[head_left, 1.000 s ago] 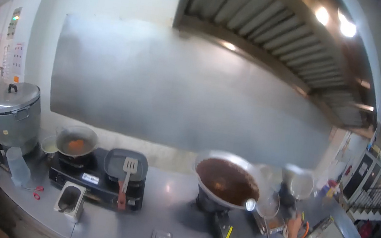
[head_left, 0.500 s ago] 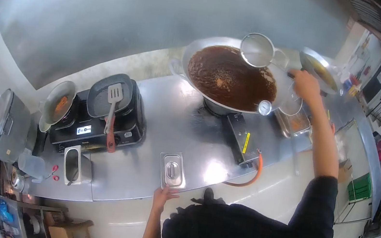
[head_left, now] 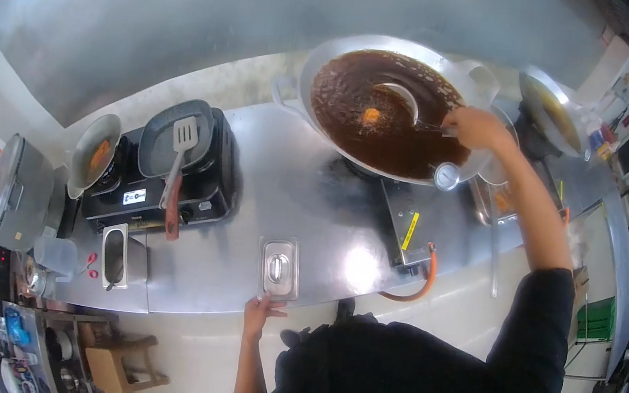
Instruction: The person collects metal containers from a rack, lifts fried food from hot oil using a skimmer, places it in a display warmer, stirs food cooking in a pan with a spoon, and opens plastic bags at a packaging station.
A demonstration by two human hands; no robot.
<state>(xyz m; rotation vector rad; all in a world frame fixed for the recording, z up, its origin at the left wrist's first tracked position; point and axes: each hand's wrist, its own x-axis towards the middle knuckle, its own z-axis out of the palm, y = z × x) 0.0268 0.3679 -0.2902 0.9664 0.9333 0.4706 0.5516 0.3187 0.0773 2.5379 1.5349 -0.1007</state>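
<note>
My right hand (head_left: 475, 129) grips the handle of a round mesh strainer (head_left: 403, 93). Its bowl is partly sunk in the dark brown oil (head_left: 353, 147) of a large wok (head_left: 307, 75), so the mesh is mostly hidden. Beside the strainer an orange fried piece (head_left: 372, 114) floats among bubbles. A dial thermometer (head_left: 446, 176) sits at the wok's near rim. My left hand (head_left: 257, 316), fingers apart and holding nothing, is at the counter's front edge, close to a small lidded steel container (head_left: 278, 266).
At left, a portable stove (head_left: 192, 211) carries a square grill pan (head_left: 170, 140) with a slotted spatula (head_left: 175, 177) across it. Next to it stands a small pan (head_left: 92, 157) with orange food. An orange hose (head_left: 422, 288) runs from the wok's burner. Another wok (head_left: 555, 118) stands at right.
My right hand has lowered the strainer from above the wok's far right side into the oil. The orange piece shows more clearly. My view has shifted slightly; my left hand stays near the lidded container.
</note>
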